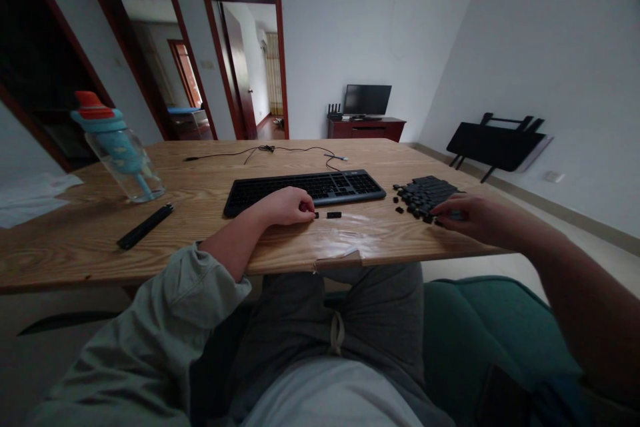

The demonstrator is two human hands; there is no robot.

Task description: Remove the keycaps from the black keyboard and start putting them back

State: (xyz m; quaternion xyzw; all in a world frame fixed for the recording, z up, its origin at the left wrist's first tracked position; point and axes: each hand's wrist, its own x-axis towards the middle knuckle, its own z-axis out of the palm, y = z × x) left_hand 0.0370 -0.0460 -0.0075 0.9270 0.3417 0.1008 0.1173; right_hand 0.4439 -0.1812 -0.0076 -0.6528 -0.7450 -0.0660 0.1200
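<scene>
A black keyboard (320, 188) lies on the wooden table, its front edge towards me. In front of it my left hand (287, 205) rests on the table with fingers pinched, a small black keycap (317, 215) at the fingertips. Just right of that lies a longer black keycap (334, 215). A spread of loose black keycaps (423, 195) covers the table right of the keyboard. At its near edge is my right hand (465, 215), thumb and fingers closed around a keycap (439, 221). Something pale under that palm is too unclear to name.
A clear bottle with a red and blue lid (117, 147) stands at the left, behind a black bar-shaped object (145, 225). White tissue (35, 197) lies at the far left. A thin cable (295, 149) runs behind the keyboard. Tape (337, 261) covers part of the table's front edge.
</scene>
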